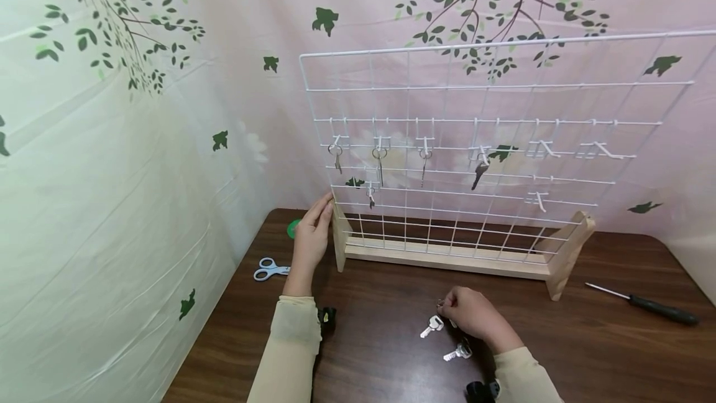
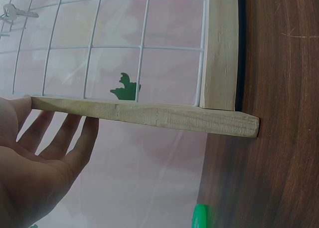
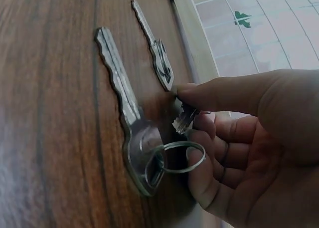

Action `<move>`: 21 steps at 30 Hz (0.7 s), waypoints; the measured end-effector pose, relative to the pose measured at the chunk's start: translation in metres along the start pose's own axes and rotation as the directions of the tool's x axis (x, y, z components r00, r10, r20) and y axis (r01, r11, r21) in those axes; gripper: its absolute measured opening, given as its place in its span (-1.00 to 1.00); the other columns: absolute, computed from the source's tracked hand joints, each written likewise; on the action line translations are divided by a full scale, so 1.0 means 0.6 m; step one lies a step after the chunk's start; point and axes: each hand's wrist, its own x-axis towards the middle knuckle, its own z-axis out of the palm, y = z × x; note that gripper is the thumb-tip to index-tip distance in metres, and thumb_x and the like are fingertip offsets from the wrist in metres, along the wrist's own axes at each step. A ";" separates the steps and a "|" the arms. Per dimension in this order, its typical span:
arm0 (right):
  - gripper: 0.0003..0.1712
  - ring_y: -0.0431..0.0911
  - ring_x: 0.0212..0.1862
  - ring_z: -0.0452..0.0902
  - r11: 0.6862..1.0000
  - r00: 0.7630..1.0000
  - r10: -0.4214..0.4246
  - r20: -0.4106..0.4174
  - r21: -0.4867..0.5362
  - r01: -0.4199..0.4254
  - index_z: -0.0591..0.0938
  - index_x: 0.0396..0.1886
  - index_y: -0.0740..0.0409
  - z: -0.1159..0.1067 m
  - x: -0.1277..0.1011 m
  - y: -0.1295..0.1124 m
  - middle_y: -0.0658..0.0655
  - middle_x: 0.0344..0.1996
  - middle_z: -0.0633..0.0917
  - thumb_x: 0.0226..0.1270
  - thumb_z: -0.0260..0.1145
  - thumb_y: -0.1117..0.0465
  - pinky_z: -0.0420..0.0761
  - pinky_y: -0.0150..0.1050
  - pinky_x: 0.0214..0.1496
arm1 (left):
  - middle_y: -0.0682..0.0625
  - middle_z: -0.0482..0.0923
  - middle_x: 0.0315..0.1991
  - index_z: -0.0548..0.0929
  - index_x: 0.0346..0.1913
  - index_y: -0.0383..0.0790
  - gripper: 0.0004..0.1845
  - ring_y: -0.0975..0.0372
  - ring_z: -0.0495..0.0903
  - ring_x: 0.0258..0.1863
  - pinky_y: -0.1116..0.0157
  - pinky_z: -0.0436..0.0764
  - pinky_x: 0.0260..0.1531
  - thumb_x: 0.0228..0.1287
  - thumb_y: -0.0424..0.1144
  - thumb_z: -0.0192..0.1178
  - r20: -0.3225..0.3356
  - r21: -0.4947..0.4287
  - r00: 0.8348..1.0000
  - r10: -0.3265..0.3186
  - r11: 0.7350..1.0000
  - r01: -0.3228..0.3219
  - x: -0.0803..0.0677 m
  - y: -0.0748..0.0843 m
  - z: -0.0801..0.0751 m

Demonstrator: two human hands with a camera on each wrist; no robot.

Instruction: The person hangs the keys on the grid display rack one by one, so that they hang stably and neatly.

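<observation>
At the near edge of the wooden table [image 1: 391, 303], my right hand [image 1: 472, 316] pinches a small key [image 3: 183, 119] between thumb and curled fingers, its wire ring [image 3: 182, 155] dangling just under the fingertips. Touching that ring, a larger silver key [image 3: 124, 113] lies flat on the wood; another key [image 3: 157, 56] lies just beyond the thumb tip. Farther out, my left hand [image 1: 312, 235] rests open, fingers straight, against the wooden end post [image 2: 144, 114] of the wire grid rack [image 1: 475, 142], holding nothing. Blue-handled scissors [image 1: 270, 269] lie just outside that hand, a green disc [image 1: 293, 229] beyond its fingers. Past both hands, keys hang on the rack's hooks. A dark-handled screwdriver [image 1: 649, 306] lies well off from my right hand.
</observation>
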 end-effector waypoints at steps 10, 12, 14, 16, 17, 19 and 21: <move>-0.83 -0.16 -0.42 0.47 0.997 0.998 -0.054 -0.045 0.059 0.057 0.65 -0.34 0.06 -0.013 -0.003 0.003 -0.05 -0.50 0.65 0.48 0.41 0.14 0.44 -0.31 -0.32 | -0.18 0.50 0.54 0.61 0.48 -0.04 -0.56 -0.02 0.43 0.59 -0.10 0.46 0.57 0.69 -0.05 0.12 -0.002 -0.004 1.000 0.000 1.000 0.000 0.000 -0.001 0.001; -0.85 -0.18 -0.43 0.49 0.995 0.998 -0.049 -0.050 0.085 0.053 0.67 -0.31 0.06 -0.018 -0.004 0.000 -0.04 -0.50 0.68 0.50 0.39 0.15 0.45 -0.33 -0.33 | -0.18 0.50 0.54 0.61 0.47 -0.04 -0.56 -0.02 0.43 0.59 -0.10 0.46 0.57 0.69 -0.05 0.12 -0.005 -0.005 1.000 0.001 1.000 -0.001 0.001 0.000 0.001; -0.86 -0.19 -0.47 0.51 0.991 0.998 -0.038 -0.047 0.127 0.044 0.68 -0.30 0.09 -0.022 -0.005 -0.004 -0.03 -0.51 0.71 0.51 0.36 0.16 0.46 -0.34 -0.37 | -0.17 0.51 0.54 0.62 0.47 -0.04 -0.56 -0.02 0.43 0.59 -0.11 0.46 0.58 0.68 -0.06 0.12 -0.007 -0.008 1.000 0.002 1.000 -0.002 0.002 0.000 0.000; -0.85 -0.20 -0.49 0.53 0.984 0.999 -0.029 -0.040 0.176 0.036 0.69 -0.27 0.12 -0.025 -0.007 -0.009 -0.03 -0.52 0.74 0.53 0.33 0.17 0.50 -0.37 -0.40 | -0.15 0.51 0.53 0.62 0.47 -0.04 -0.56 -0.02 0.43 0.59 -0.11 0.46 0.58 0.68 -0.06 0.12 -0.008 -0.009 1.000 0.002 1.000 -0.002 0.002 0.000 0.000; -0.84 -0.21 -0.49 0.54 0.979 0.999 -0.024 -0.037 0.200 0.031 0.70 -0.25 0.14 -0.026 -0.008 -0.011 -0.02 -0.51 0.76 0.54 0.31 0.17 0.52 -0.38 -0.41 | -0.14 0.51 0.53 0.62 0.47 -0.03 -0.56 -0.02 0.44 0.59 -0.10 0.46 0.57 0.68 -0.06 0.12 -0.008 -0.010 1.000 0.003 1.000 -0.003 0.002 0.000 0.000; -0.83 -0.21 -0.47 0.56 0.969 0.999 -0.011 -0.035 0.246 0.019 0.70 -0.22 0.17 -0.027 -0.011 -0.016 -0.02 -0.48 0.78 0.55 0.30 0.17 0.55 -0.39 -0.40 | -0.14 0.51 0.54 0.62 0.47 -0.03 -0.56 -0.02 0.44 0.59 -0.11 0.47 0.56 0.68 -0.05 0.12 -0.006 -0.009 1.000 0.002 1.000 -0.002 0.001 -0.001 0.000; -0.80 -0.20 -0.46 0.56 0.961 1.000 -0.004 -0.030 0.277 0.012 0.70 -0.20 0.20 -0.027 -0.014 -0.021 -0.01 -0.47 0.79 0.57 0.29 0.16 0.57 -0.37 -0.40 | -0.14 0.51 0.54 0.61 0.47 -0.03 -0.56 -0.03 0.44 0.59 -0.11 0.48 0.56 0.68 -0.06 0.12 -0.003 -0.004 1.000 -0.001 1.000 0.001 0.000 -0.002 0.000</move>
